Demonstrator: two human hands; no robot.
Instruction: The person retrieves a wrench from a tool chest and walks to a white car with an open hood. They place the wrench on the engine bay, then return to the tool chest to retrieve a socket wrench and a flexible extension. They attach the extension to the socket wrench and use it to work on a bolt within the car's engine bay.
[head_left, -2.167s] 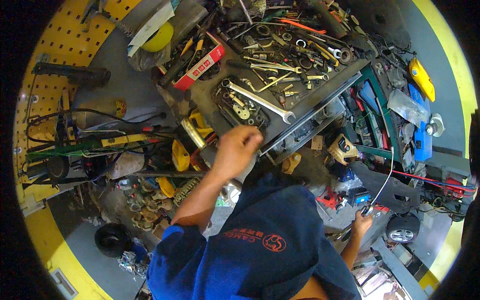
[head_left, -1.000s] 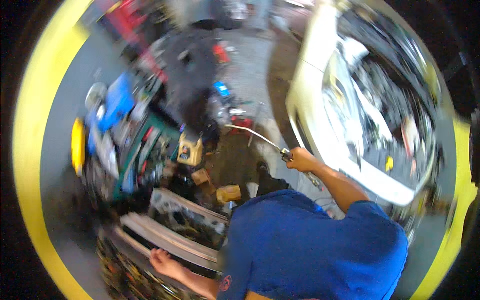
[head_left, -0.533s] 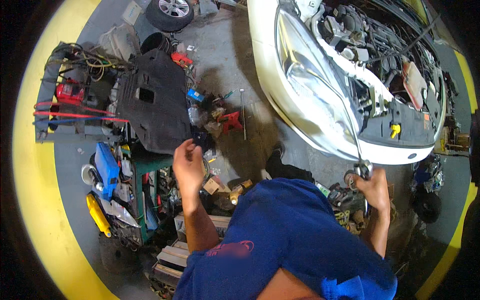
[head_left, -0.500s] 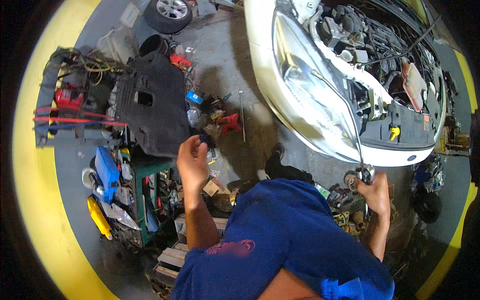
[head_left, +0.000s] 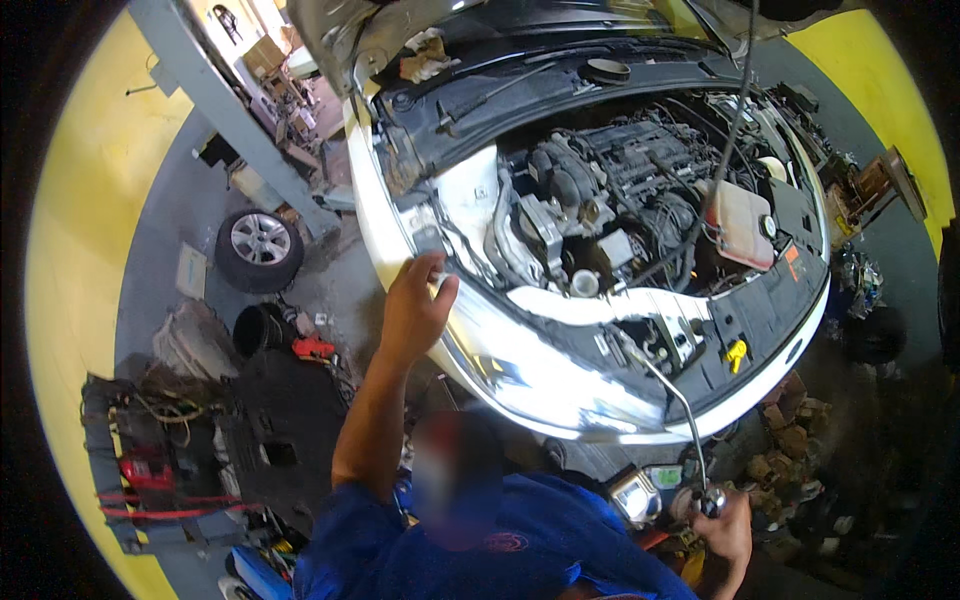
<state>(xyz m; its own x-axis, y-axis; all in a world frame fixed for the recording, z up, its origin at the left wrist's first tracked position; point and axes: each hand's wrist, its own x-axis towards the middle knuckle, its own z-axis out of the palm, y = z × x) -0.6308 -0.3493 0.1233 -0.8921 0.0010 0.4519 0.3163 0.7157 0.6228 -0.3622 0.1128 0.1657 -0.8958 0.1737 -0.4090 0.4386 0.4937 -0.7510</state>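
Note:
My left hand (head_left: 420, 310) is raised at the white car's headlight (head_left: 500, 360), open, with thumb apart from slightly curled fingers near the top edge of the fender; whether it touches is hard to tell. My right hand (head_left: 725, 530) grips a metal gun-like tool (head_left: 710, 503) low at the right, with a long, thin, bent tube (head_left: 681, 402) rising over the front bumper. The open engine bay (head_left: 630, 190) holds a black engine, a pinkish-white reservoir (head_left: 740, 225) and a small yellow fitting (head_left: 736, 355) on the front panel.
A raised hood (head_left: 330, 30) and grey post (head_left: 230, 130) are above and left. A loose wheel (head_left: 260, 250), black plastic panel (head_left: 275, 420) and red-hosed equipment (head_left: 150, 470) lie at left. A wooden stand (head_left: 875, 200) and clutter (head_left: 790, 440) are at right.
The view has swung from the tool-laden bench toward the car, whose engine bay now fills the upper middle. My left hand has moved up to the headlight; my right hand still holds the tool.

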